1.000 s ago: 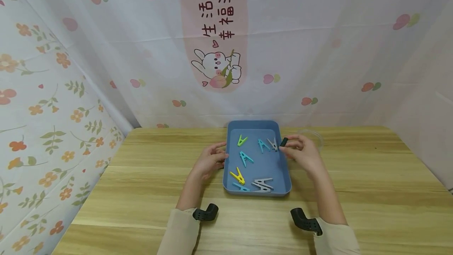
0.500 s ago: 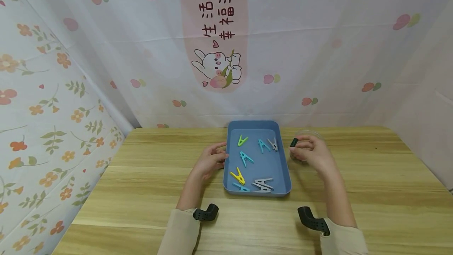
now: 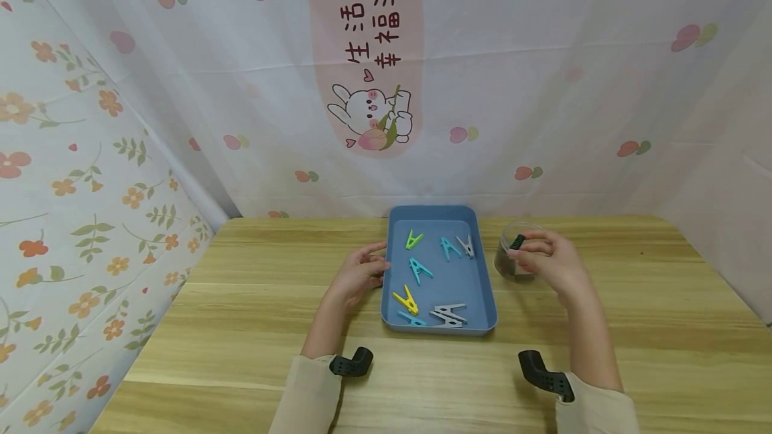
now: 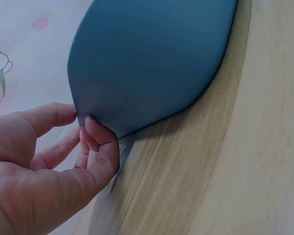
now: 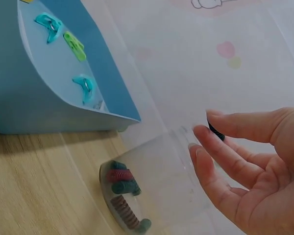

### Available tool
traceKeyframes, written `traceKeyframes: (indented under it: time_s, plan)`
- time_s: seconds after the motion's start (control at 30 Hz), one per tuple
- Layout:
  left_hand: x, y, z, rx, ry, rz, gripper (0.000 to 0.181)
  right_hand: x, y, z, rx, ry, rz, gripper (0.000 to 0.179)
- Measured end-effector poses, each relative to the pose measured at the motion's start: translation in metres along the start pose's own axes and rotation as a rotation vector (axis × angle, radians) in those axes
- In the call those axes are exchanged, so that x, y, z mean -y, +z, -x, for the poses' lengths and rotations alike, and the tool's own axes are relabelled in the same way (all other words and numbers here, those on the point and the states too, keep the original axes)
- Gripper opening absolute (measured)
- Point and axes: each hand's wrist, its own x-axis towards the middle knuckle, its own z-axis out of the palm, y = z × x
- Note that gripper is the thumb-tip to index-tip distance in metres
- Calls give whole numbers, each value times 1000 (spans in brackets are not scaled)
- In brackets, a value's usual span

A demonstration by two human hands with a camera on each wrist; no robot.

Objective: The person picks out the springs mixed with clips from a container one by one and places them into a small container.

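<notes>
My right hand [image 3: 553, 261] pinches a small dark green ribbed cylinder [image 3: 517, 242] between thumb and fingers. It is at the rim of a clear round jar [image 3: 505, 261], partly in front of it. In the right wrist view, several ribbed pieces, green, red [image 5: 120, 176] and brown [image 5: 125, 211], lie at the jar's bottom. My left hand [image 3: 356, 274] touches the left wall of a blue tray [image 3: 461, 213], fingertips against its outer side in the left wrist view. Inside the tray lie several clothespins: green [image 3: 413, 240], turquoise [image 3: 420, 268], yellow [image 3: 406, 300] and grey [image 3: 449, 314].
Tray and jar stand side by side on a wooden table [image 3: 271, 300], near its back edge. A white printed curtain [image 3: 543, 86] hangs right behind them. Another floral curtain [image 3: 90, 220] hangs along the left side. Black mounts sit at both wrists.
My right hand has moved right, from the tray's right rim to the jar, carrying the dark green ribbed cylinder. My left hand and the tray have stayed in place.
</notes>
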Motion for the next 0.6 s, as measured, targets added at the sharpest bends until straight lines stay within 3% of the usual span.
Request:
traceKeyframes:
  time_s: [0.6]
  plan:
    - [0, 0, 1, -13, -10, 11, 53, -2, -11, 3, -65, 22, -6, 64]
